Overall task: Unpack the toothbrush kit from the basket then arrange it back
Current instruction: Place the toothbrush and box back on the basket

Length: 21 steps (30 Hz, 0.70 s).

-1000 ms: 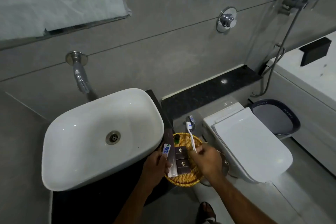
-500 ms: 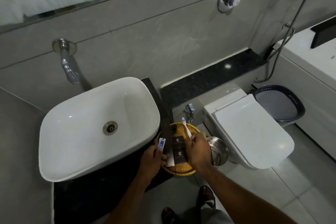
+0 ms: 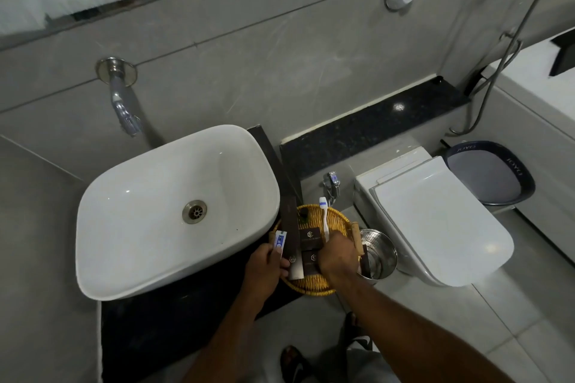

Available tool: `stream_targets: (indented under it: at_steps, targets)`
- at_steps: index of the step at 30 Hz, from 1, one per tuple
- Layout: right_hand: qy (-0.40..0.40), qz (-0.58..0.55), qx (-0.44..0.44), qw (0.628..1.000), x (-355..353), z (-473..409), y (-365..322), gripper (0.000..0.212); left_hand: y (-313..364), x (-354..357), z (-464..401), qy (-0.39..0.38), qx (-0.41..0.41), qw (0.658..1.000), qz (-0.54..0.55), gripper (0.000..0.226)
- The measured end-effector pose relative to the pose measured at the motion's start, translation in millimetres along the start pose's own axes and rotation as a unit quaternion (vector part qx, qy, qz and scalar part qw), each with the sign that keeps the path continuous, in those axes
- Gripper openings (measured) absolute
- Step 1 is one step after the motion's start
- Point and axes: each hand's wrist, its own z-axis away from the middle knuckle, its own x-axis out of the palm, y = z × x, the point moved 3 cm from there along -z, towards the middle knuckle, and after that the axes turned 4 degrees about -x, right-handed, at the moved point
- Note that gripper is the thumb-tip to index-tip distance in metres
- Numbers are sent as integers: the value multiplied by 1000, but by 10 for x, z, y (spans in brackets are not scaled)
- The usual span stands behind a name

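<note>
A round woven basket [image 3: 339, 218] sits on the dark counter just right of the basin. My right hand [image 3: 337, 255] is over the basket, closed on a white toothbrush [image 3: 324, 218] whose blue-striped head points away from me. My left hand [image 3: 266, 264] rests at the basket's left edge and pinches a small white and blue toothpaste tube [image 3: 279, 241] upright. Two dark brown boxes [image 3: 309, 238] lie in the basket, and a long brown sleeve [image 3: 292, 239] with a pale end leans across its left rim. A small dark green item [image 3: 303, 214] lies at the far side of the basket.
A white basin [image 3: 174, 208] fills the counter to the left, under a wall tap [image 3: 124, 109]. A steel bin [image 3: 378, 255] stands right of the basket, beside the white toilet [image 3: 435, 221]. A dark bucket [image 3: 491, 171] and spray hose [image 3: 497, 56] stand at far right.
The toothbrush head stands a little further out past the far rim than half a second ago. The view has shifted slightly. Both hands stay at the basket with the same items.
</note>
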Motion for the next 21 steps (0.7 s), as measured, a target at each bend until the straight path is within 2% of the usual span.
stream_targets:
  at_steps: [9,13,15,18,21]
  targets:
    - [-41,-9,-20,999,-58,-42,2,3,7,8,4,4,3,1000,0,24]
    - [47,-50,-98,993,-263,3,-69,14,70,43,36,2,22,1000,-12,24]
    - [53,-112,-135,983,-393,45,-61,18,154,114,48,-30,49,998,-39,22]
    - [-20,-163,-173,971,-578,58,-3,15,301,273,47,-82,79,988,-103,16]
    - [-78,-174,-216,958,-700,37,81,10,397,446,55,-104,108,973,-174,20]
